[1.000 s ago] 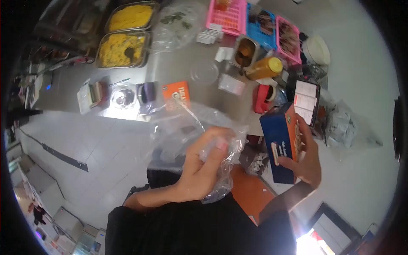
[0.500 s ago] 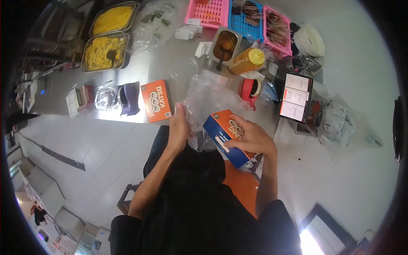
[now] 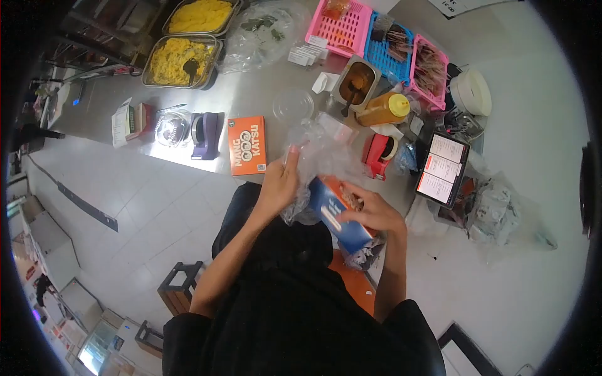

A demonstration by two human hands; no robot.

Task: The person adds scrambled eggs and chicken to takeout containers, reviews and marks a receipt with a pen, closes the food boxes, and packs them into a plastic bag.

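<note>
My right hand (image 3: 378,211) grips an orange and blue cardboard box (image 3: 342,225) from above, its blue side turned toward me. The box is tilted and lies against a clear plastic bag (image 3: 323,153). With fingers closed on the bag's left edge, my left hand (image 3: 280,183) keeps its thumb pointing up. Whether the box is inside the bag or only beside it, I cannot tell. A second orange box (image 3: 247,147), printed "MANG KATSU", lies flat on the steel table to the left of my left hand.
Left of that box stand a purple tape dispenser (image 3: 205,136) and a clear plastic container (image 3: 172,129). To the right are a red tape dispenser (image 3: 379,156), a yellow squeeze bottle (image 3: 385,109), a sauce pan (image 3: 355,86) and a tablet (image 3: 443,169). Food trays (image 3: 182,61) sit behind.
The held box has turned so more of its blue side shows. My left hand has shifted right along with the bag. The whole view has rotated slightly.
</note>
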